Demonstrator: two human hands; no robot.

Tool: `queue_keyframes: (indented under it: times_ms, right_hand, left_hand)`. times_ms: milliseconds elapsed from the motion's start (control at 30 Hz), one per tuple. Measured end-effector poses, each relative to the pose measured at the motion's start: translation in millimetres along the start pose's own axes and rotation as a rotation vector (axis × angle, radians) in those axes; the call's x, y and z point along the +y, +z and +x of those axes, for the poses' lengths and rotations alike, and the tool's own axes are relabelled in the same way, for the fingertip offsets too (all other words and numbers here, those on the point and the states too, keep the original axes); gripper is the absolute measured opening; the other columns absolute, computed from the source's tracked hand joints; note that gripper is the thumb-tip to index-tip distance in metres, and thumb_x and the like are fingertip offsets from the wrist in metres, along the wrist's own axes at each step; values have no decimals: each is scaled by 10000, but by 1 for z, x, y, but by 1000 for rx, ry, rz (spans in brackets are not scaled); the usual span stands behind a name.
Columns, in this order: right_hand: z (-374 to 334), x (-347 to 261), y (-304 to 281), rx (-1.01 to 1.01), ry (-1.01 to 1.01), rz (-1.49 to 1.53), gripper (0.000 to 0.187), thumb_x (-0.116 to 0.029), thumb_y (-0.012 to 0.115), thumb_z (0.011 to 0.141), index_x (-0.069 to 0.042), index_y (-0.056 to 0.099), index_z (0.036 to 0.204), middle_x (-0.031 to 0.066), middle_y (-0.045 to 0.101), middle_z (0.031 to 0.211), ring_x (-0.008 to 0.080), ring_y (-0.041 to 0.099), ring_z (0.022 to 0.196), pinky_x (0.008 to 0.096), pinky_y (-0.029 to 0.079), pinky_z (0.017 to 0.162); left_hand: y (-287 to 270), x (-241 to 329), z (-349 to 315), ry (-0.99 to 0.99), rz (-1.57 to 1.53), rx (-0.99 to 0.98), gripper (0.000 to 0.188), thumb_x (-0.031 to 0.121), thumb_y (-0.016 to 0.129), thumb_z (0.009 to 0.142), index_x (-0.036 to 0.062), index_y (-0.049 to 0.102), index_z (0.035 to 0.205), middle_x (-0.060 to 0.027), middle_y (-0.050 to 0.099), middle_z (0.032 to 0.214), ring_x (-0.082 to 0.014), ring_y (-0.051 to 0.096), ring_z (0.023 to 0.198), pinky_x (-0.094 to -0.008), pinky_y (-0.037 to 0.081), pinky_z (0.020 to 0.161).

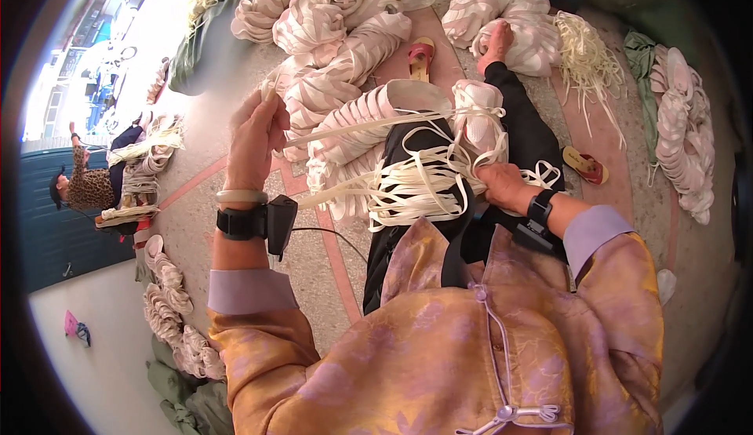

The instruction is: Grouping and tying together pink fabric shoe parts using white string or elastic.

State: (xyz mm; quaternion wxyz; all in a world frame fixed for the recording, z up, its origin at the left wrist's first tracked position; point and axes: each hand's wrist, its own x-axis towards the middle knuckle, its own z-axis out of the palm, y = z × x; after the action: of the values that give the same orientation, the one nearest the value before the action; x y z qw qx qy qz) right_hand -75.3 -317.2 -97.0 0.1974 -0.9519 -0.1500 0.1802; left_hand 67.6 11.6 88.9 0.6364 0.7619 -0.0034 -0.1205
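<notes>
My left hand (257, 133) is raised on the left with its fingers closed. A long flat cream strip (357, 129) runs from it to the right across my knee. Over my lap lies a loose bundle of cream strips (416, 188), with many loops and ends. My right hand (504, 187) is closed around the right end of this bundle, and some strips curl out beyond the fingers. Just past it stands a pale pink-and-white coil (478, 113) with strips draped over it. A stacked row of coils (345, 133) lies beyond my knee, between the hands.
Heaped pink-white coils (314, 19) lie ahead, with more coils (522, 19) under my bare foot (496, 43). Red slippers (421, 58) and loose strips (588, 54) are on the floor. Coil rows (682, 129) lie right. Another person (90, 176) sits far left.
</notes>
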Motion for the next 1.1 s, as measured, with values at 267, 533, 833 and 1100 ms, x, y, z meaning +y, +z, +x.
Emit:
queue_keyframes:
  times_ms: [267, 533, 833, 1100]
  right_hand:
    - [-10, 22, -4, 246, -91, 465, 177, -154, 593, 703, -142, 622, 877, 146, 608, 820, 349, 576, 766, 380, 471, 656]
    - [-30, 29, -85, 265, 271, 1262, 129, 2, 511, 753, -33, 611, 826, 14, 577, 670, 81, 530, 552, 224, 403, 478]
    - [-96, 19, -170, 465, 163, 1436, 178, -28, 513, 812, -49, 578, 976, -7, 581, 761, 26, 486, 542, 161, 374, 459]
    - [-97, 28, -139, 52, 253, 58, 147, -25, 551, 670, -14, 603, 807, 154, 618, 716, 294, 607, 637, 395, 483, 608]
  left_hand:
    - [4, 4, -2, 34, -18, -11, 184, 215, 472, 905, 86, 520, 783, 32, 468, 587, -18, 293, 395, -179, 265, 391]
    - [2, 13, -14, 71, -38, 7, 169, 195, 472, 907, 97, 499, 773, 56, 398, 538, -12, 241, 365, -177, 179, 347]
    - [28, 26, -20, 31, -25, -18, 233, 224, 494, 890, 96, 498, 695, 52, 386, 517, -6, 229, 379, -182, 158, 362]
    - [23, 13, -15, 17, -37, -61, 220, 226, 497, 895, 79, 522, 734, 38, 439, 544, -5, 244, 362, -176, 152, 333]
